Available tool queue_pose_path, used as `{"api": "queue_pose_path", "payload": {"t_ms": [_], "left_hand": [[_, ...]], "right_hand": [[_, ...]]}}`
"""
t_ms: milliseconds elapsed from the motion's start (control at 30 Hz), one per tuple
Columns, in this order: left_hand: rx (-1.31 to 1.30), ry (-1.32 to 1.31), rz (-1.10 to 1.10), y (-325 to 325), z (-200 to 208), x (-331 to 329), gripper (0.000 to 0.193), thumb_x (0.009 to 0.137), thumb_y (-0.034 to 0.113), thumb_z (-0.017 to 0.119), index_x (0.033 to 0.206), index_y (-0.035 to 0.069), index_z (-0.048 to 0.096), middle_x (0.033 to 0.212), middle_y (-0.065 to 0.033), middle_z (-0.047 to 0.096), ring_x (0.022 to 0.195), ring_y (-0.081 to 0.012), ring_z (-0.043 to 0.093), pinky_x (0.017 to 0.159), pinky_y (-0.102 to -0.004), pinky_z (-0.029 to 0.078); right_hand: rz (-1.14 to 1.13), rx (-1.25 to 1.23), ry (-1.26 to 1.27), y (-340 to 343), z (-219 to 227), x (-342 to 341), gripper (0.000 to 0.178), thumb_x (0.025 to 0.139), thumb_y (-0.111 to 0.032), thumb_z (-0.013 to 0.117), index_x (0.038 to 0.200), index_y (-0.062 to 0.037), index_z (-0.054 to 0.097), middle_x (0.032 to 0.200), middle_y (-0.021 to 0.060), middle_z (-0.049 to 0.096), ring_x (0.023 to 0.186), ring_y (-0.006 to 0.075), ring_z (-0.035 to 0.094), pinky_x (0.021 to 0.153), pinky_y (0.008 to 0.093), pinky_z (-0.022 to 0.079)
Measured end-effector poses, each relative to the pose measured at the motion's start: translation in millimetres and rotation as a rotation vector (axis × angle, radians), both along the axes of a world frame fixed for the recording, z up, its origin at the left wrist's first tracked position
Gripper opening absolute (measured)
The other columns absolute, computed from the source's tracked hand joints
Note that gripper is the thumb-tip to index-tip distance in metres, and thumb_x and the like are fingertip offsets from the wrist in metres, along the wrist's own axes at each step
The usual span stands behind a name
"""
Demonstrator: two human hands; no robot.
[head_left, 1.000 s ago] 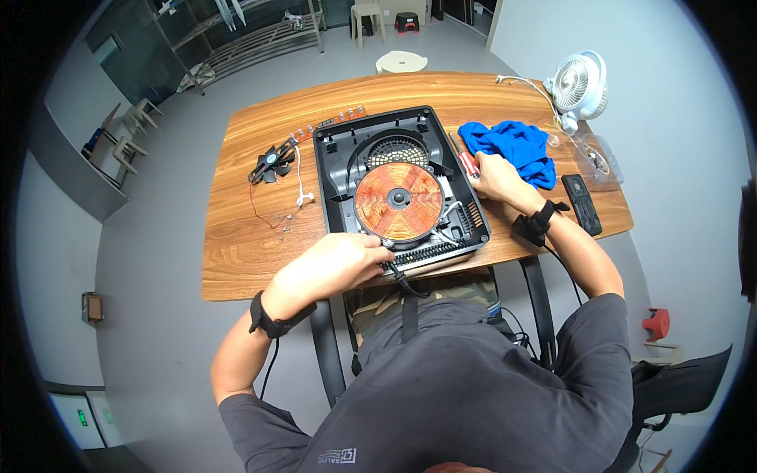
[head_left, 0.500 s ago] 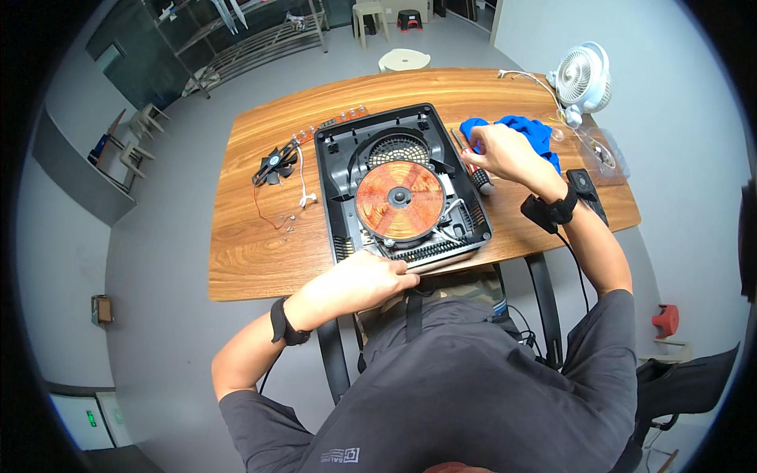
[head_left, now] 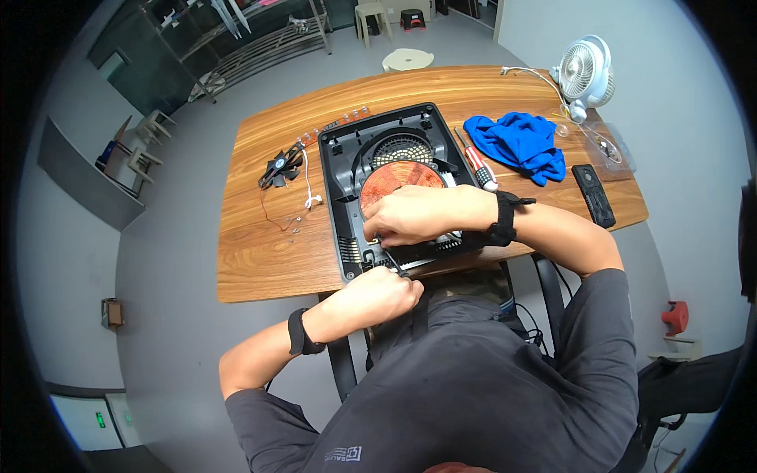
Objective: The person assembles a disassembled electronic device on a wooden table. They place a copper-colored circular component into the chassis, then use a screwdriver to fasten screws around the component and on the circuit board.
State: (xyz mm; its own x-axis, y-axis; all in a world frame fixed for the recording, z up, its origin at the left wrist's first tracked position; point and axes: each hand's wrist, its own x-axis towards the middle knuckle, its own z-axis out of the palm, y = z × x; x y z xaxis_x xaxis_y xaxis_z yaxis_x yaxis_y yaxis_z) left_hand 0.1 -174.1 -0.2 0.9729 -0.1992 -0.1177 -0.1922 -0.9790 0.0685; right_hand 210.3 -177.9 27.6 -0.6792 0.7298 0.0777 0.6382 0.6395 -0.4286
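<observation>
An opened induction cooker base of black plastic lies on the table in front of me. Its round copper coil is partly covered by my right hand, which reaches across with bent fingers at the coil's lower left edge. What those fingertips pinch is hidden. By the front edge of the base, my left hand is closed around one end of a thin black cord. The cord slants up from there toward the right fingers. A red-and-white-handled screwdriver lies right of the base.
Crumpled blue cloth, a dark panel and a white fan sit on the right. To the left lie a small black fan, a white connector cable, small screws and a strip board.
My right hand has moved left from beside the screwdriver and blue cloth to the coil's lower left. The screwdriver stays on the table. My left hand has shifted slightly at the front edge.
</observation>
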Motion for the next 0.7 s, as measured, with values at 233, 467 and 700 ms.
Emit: {"api": "queue_pose_path", "payload": {"t_ms": [233,467,700], "left_hand": [[-0.136,-0.013,0.122,8.8,30.6,-29.8,0.015,0.097,0.013,0.062,0.108,0.003,0.060,0.083,-0.0114,0.071,0.076,-0.0316,0.074,0.064,-0.0427,0.057],[-0.214,0.051,0.212,12.9,15.3,-54.8,0.021,0.101,0.024,0.065,0.103,0.004,0.059,0.084,-0.0137,0.070,0.079,-0.0363,0.072,0.066,-0.0464,0.056],[-0.282,0.113,0.247,17.1,19.1,-54.4,0.024,0.101,0.025,0.067,0.099,0.003,0.059,0.083,-0.0158,0.070,0.078,-0.0396,0.071,0.067,-0.0488,0.055]], "right_hand": [[0.052,-0.074,0.039,9.8,-8.6,4.1,0.022,0.094,-0.017,0.072,0.111,-0.0039,0.075,0.108,0.0147,0.072,0.102,0.0377,0.070,0.086,0.0488,0.057],[0.078,-0.009,0.003,10.0,-11.9,-10.2,0.022,0.094,-0.019,0.073,0.111,-0.0057,0.075,0.102,0.0117,0.068,0.097,0.0349,0.071,0.078,0.0470,0.058],[0.056,0.055,0.006,12.3,-20.8,-15.5,0.020,0.093,-0.019,0.074,0.109,-0.0072,0.076,0.100,0.0103,0.068,0.095,0.0349,0.072,0.077,0.0464,0.058]]}}
